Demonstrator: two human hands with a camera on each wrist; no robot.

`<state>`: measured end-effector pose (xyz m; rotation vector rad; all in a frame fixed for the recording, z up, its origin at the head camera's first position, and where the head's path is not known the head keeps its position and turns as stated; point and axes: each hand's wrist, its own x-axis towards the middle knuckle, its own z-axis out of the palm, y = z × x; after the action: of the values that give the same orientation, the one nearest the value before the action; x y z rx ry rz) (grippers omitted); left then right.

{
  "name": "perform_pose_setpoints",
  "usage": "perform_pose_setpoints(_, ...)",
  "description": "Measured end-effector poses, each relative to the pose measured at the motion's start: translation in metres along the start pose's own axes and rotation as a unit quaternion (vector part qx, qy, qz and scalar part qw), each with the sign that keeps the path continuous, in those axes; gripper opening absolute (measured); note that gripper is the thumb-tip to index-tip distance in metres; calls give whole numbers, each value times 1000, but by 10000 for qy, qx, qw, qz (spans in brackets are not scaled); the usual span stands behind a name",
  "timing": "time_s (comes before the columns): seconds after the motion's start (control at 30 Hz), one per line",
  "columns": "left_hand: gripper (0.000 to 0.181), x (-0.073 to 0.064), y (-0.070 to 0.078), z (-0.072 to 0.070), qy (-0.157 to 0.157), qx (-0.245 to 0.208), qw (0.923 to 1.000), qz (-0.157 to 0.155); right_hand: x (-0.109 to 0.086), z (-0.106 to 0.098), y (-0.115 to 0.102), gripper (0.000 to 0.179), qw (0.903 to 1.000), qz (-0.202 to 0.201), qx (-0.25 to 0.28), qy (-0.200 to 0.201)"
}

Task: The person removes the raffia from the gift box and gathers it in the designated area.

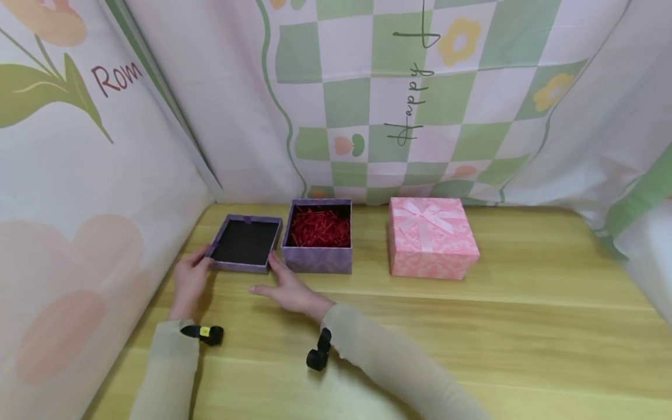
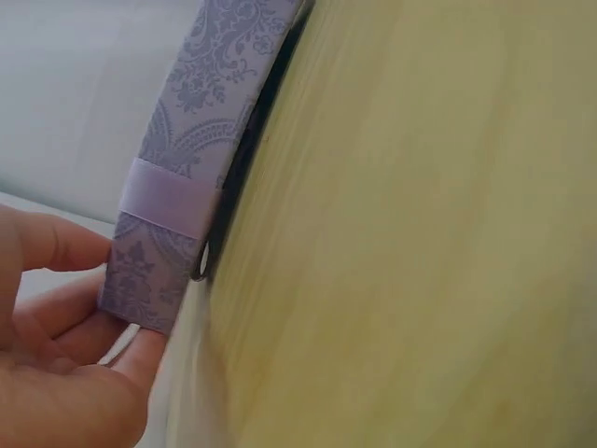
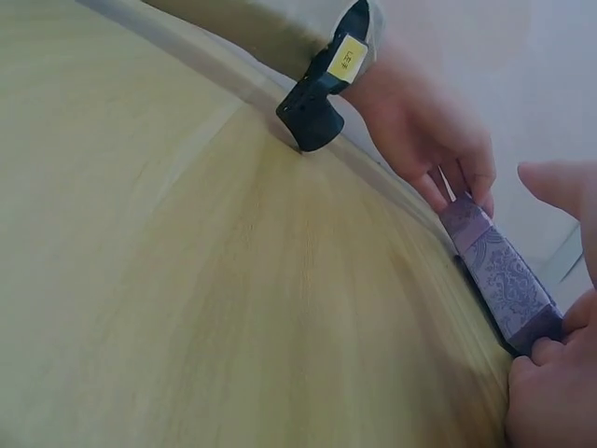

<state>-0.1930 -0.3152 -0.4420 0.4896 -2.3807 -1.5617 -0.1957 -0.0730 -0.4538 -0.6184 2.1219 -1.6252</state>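
Note:
A purple patterned box lid [image 1: 245, 242] with a ribbon band shows its black inside upward in the head view. My left hand [image 1: 190, 280] pinches its left front corner between thumb and fingers, as the lid's edge [image 2: 201, 121] shows in the left wrist view. At the right front corner, the fingers of my right hand [image 1: 294, 291] touch the lid, with the thumb held apart from it. Whether the lid rests fully on the table is unclear. Just right of it stands the open purple box [image 1: 317, 259], filled with red shredded paper [image 1: 320, 227].
Farther right on the wooden table [image 1: 525, 350] is a closed pink box [image 1: 430, 239] with a ribbon bow. Behind hangs a checkered curtain [image 1: 399, 105], and a printed cloth wall [image 1: 79, 204] borders the left side.

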Motion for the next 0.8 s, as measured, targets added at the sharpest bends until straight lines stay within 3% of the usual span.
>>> perform_pose_setpoints(0.3, 46, 2, -2, 0, -46, 143, 9999, 46, 0, -2, -1, 94, 9997, 97, -206, 57)
perform_pose_setpoints(0.43, 49, 0, 1, 1, -30, -38, 9999, 132, -8, -6, 0, 94, 9994, -6, -358, 0)
perform_pose_setpoints(0.6, 64, -3, 15, 5, 88, -159, 9979, 622, -26, -19, -4, 90, 9971, -160, -694, -257)
perform_pose_setpoints(0.7, 75, -5, 30, 8, -1, 158, 9956, 925, -39, -29, -8, 89, 9949, -270, -884, -411)
perform_pose_setpoints(0.8, 84, -6, 46, 14, -292, 667, 9898, 1225, -51, -41, -12, 88, 9932, -368, -972, -525)
